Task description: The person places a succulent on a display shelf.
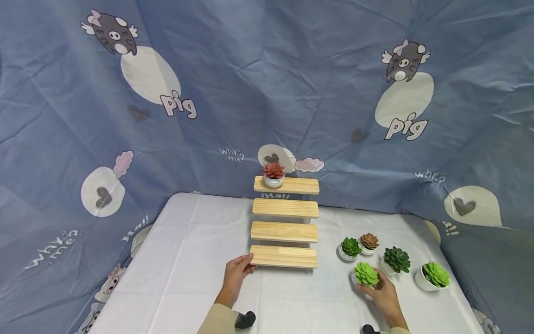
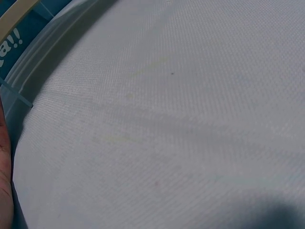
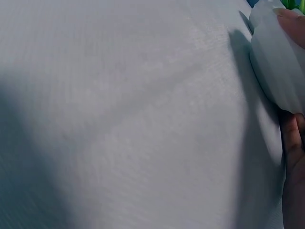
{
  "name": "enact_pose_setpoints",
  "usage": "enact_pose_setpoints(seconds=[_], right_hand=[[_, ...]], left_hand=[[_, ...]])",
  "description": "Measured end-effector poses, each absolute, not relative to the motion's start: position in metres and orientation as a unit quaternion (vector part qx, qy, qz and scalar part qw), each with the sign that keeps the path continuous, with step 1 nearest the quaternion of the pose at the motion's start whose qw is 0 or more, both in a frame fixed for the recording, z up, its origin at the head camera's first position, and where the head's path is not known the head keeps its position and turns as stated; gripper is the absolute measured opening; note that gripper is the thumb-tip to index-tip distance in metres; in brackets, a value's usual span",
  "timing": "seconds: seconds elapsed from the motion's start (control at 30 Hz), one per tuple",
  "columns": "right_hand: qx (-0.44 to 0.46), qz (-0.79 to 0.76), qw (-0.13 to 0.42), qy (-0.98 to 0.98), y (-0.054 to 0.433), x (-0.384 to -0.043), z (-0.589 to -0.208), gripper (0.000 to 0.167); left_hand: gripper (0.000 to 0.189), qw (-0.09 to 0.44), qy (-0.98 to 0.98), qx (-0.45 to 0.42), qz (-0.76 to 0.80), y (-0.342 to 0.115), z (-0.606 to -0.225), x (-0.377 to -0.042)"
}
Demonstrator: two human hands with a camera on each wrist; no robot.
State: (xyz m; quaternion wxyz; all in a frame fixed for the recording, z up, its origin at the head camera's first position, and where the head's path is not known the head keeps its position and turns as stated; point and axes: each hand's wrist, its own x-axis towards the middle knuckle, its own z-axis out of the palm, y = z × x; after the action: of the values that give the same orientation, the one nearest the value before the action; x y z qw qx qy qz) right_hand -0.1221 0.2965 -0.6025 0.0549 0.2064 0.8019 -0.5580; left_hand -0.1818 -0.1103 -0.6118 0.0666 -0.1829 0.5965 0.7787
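Observation:
My left hand [image 1: 237, 274] grips the left end of the lowest board of a stepped wooden shelf [image 1: 284, 231], thumb on top and fingers below. In the left wrist view only a strip of that hand [image 2: 5, 176] shows at the left edge. On the top board, at its left, sits a red succulent [image 1: 273, 170] in a white pot. My right hand [image 1: 381, 292] holds a bright green potted succulent [image 1: 366, 274] by its white pot. The right wrist view shows this pot [image 3: 276, 62] close up, thumb on its side; whether it touches the table is unclear.
Near the right hand stand a dark green succulent [image 1: 351, 247], a brown one [image 1: 369, 241], another dark green one [image 1: 397, 260] and a light green one [image 1: 435, 274], all in white pots. A white cloth [image 1: 187, 260] covers the table. Blue printed fabric [image 1: 250, 93] hangs behind and around.

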Motion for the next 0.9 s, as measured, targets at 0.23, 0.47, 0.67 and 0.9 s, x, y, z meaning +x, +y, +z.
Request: enact_pose_setpoints(seconds=[0.23,0.47,0.67,0.9], right_hand=[[0.217,-0.571,0.026,0.792,0.289,-0.122,-0.601,0.082],[0.224,-0.572,0.014,0.789,0.288,-0.122,-0.598,0.080],[0.230,-0.584,0.015,0.779,0.287,-0.121,-0.594,0.083],[0.224,-0.574,0.007,0.787,0.283,-0.123,-0.584,0.080]], left_hand=[[0.036,0.063,0.598,-0.176,0.780,-0.112,-0.610,-0.181],[0.038,0.067,0.594,-0.175,0.783,-0.110,-0.610,-0.182],[0.038,0.070,0.598,-0.181,0.778,-0.109,-0.612,-0.182],[0.040,0.070,0.602,-0.177,0.776,-0.111,-0.612,-0.182]])
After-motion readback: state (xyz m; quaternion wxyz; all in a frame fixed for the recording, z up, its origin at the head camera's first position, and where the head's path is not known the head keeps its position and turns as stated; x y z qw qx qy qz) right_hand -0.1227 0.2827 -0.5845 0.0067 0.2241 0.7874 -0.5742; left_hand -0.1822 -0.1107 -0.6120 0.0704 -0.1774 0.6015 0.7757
